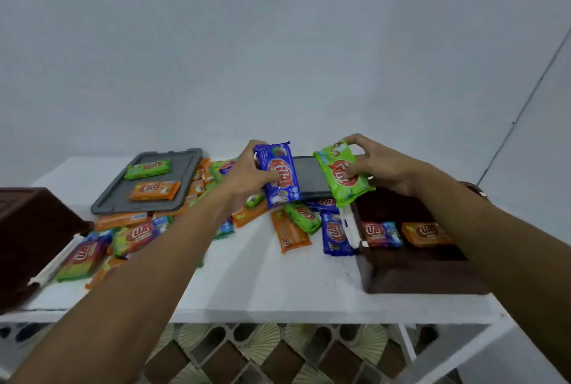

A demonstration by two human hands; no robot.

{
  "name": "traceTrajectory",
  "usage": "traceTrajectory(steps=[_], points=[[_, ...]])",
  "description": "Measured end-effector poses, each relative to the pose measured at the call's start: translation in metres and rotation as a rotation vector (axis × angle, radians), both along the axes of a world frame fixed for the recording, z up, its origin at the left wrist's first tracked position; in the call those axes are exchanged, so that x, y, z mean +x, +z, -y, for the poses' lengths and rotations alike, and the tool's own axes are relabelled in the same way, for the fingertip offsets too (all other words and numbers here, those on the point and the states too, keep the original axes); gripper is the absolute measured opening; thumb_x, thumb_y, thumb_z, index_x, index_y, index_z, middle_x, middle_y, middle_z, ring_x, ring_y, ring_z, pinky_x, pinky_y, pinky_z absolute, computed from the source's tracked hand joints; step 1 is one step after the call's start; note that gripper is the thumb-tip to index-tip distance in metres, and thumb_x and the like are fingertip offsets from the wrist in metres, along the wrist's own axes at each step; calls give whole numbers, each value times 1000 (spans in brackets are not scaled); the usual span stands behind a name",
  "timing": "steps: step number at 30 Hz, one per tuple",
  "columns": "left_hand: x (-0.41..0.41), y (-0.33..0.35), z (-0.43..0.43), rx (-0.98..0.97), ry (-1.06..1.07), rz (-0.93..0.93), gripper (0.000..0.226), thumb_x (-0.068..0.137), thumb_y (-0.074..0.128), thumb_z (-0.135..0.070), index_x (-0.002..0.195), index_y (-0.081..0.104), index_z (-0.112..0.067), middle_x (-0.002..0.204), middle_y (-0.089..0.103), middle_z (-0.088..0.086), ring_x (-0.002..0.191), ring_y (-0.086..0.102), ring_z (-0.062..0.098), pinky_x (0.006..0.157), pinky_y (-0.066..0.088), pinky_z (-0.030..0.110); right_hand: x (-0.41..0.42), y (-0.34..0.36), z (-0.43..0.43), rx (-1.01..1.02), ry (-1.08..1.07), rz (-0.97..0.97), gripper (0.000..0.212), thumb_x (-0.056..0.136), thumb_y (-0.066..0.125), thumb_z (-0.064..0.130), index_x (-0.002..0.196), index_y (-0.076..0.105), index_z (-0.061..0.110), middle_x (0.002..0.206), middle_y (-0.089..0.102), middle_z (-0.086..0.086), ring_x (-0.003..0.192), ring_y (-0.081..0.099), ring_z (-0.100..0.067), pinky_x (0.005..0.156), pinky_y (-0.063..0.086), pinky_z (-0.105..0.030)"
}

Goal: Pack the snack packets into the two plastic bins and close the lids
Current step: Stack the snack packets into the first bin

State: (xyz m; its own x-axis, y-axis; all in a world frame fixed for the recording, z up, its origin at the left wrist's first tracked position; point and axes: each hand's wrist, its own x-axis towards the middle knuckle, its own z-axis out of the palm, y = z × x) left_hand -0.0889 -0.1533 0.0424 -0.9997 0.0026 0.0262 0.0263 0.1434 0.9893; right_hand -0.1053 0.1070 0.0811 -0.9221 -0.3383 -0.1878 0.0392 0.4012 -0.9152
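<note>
My left hand [247, 172] grips a blue snack packet [279, 173] held upright above the pile. Over the near left corner of the right brown bin [414, 275], my right hand [380, 164] pinches a green snack packet [341, 172]. Inside that bin lie a blue packet [381, 234] and an orange packet [426, 234]. The left brown bin [34, 229] stands at the table's left edge. Several loose packets [296, 226] in orange, green and blue are scattered across the white table [262, 285].
A grey lid [117, 195] lies flat at the back left with a green and an orange packet on it. A second grey lid [309, 176] lies behind my hands. A wall rises right behind the table. Patterned floor tiles show below the front edge.
</note>
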Motion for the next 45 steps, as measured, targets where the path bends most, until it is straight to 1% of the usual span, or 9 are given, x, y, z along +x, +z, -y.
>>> traceTrajectory(steps=[5,10,13,20,30,33,36,41,45], points=[[-15,26,-77,94,-38,-75,29,82,71,-2,103,55,-14,95,70,9,80,71,20,62,56,32,-3,1,-75,48,-122,-24,35,82,66,-1,106,48,17,98,67,-17,81,67,-26,73,56,-44],[-21,35,-146,-36,-161,-72,46,81,71,3,116,50,-19,100,68,16,83,72,22,65,60,40,-3,-4,-147,59,-69,29,52,84,56,-9,123,52,26,100,65,-19,86,71,-31,65,58,-41],[-21,30,-181,-149,-270,-39,41,82,70,3,113,58,-21,104,68,13,88,71,20,60,59,36,-5,-10,-182,164,-55,19,28,83,58,-6,102,60,15,97,69,-20,82,71,-27,66,61,-40],[-28,1,-230,-783,-499,-97,21,79,74,-14,92,59,-20,95,70,6,84,66,20,63,49,26,-10,-28,-218,563,254,-66,33,80,63,10,108,65,27,106,64,-5,96,67,-25,75,60,-43],[-34,-29,-238,-1350,-800,101,15,76,78,-18,78,63,-18,87,68,2,80,61,17,71,47,31,-14,-55,-203,1030,640,-70,19,81,74,14,87,57,14,73,55,5,69,52,-14,61,43,-28],[-32,-36,-238,-1384,-834,185,25,79,76,-25,103,69,-23,80,60,-13,91,58,15,88,49,36,-14,-66,-196,1158,694,-122,11,82,68,14,91,63,14,83,59,1,79,55,-19,71,49,-36],[-29,-48,-243,-1392,-887,203,39,84,72,-31,122,64,-27,78,49,-18,99,55,16,95,46,38,-11,-73,-193,1225,802,-138,40,86,66,12,124,58,20,102,54,1,91,51,-20,75,42,-31],[-28,-57,-244,-1280,-951,235,29,85,71,-17,114,68,-22,82,52,-23,95,55,12,89,46,32,-9,-85,-195,1208,885,-126,45,91,57,8,130,59,28,130,53,-2,103,46,-17,87,43,-30],[-31,-58,-244,-1231,-966,316,29,89,61,-7,112,69,-22,100,53,-18,100,49,9,88,41,29,-12,-87,-200,1141,855,-155,36,92,54,9,120,68,26,108,54,5,102,46,-15,90,46,-31]])
